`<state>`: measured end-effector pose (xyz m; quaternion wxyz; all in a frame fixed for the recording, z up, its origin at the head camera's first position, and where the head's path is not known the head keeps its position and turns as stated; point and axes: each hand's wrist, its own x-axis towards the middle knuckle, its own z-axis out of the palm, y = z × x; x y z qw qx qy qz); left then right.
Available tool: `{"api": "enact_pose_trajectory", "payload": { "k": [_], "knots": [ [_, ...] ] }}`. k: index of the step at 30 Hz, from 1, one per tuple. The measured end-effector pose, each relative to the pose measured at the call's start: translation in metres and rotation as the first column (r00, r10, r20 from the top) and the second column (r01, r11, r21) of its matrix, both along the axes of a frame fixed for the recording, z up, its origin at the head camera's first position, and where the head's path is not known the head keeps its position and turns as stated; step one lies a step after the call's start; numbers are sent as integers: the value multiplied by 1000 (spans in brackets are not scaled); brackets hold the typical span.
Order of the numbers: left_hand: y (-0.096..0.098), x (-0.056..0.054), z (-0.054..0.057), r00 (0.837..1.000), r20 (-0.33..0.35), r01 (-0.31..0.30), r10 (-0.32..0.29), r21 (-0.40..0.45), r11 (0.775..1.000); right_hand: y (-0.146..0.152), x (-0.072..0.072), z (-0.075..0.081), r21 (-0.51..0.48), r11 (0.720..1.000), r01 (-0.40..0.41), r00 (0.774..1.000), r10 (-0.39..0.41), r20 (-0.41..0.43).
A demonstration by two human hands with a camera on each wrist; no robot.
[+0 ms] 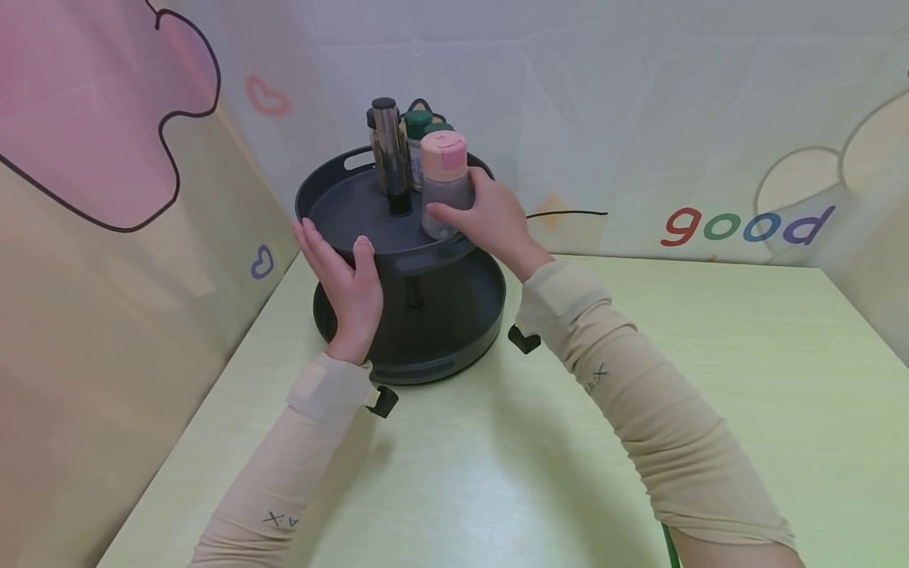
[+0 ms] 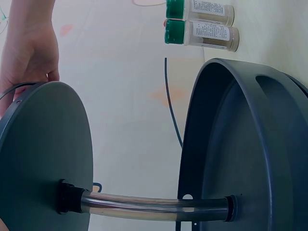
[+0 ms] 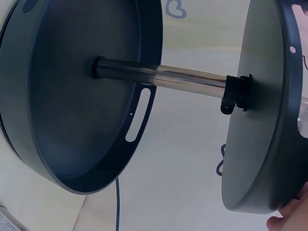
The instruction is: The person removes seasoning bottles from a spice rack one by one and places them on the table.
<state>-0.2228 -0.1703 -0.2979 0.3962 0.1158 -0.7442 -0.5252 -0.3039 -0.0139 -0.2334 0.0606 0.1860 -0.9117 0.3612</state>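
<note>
A dark two-tier round tray stand point(image 1: 348, 229) stands on the table. My right hand point(image 1: 497, 217) grips a grey bottle with a peach and pink cap point(image 1: 443, 150) at the right side of the upper tier, thumb in front. My left hand point(image 1: 348, 280) rests against the upper tier's front left rim, its fingers straight. Behind the bottle on that tier stand a tall metallic container with a black lid point(image 1: 389, 150) and green-capped jars point(image 1: 417, 122), partly hidden. The stand's shiny centre post point(image 3: 187, 79) shows in the right wrist view.
Two green-capped spice jars point(image 2: 211, 32) stand on the table to the right of the lower tier in the left wrist view. A printed backdrop point(image 1: 639, 118) hangs behind the pale table point(image 1: 454, 457). The lower tier point(image 1: 440, 331) sits close to both wrists.
</note>
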Motion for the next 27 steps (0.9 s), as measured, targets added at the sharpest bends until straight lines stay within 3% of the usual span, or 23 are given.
{"api": "enact_pose_trajectory", "payload": {
  "k": [14,27],
  "knots": [
    [-1,-1,1,1000,-4,3,-3,1,1000,-4,1,-1,-7,999,38,999,-38,-31],
    [-1,0,0,1000,15,4,-4,6,1000,-3,4,-4,-83,996,29,990,-40,-135]
  ]
}}
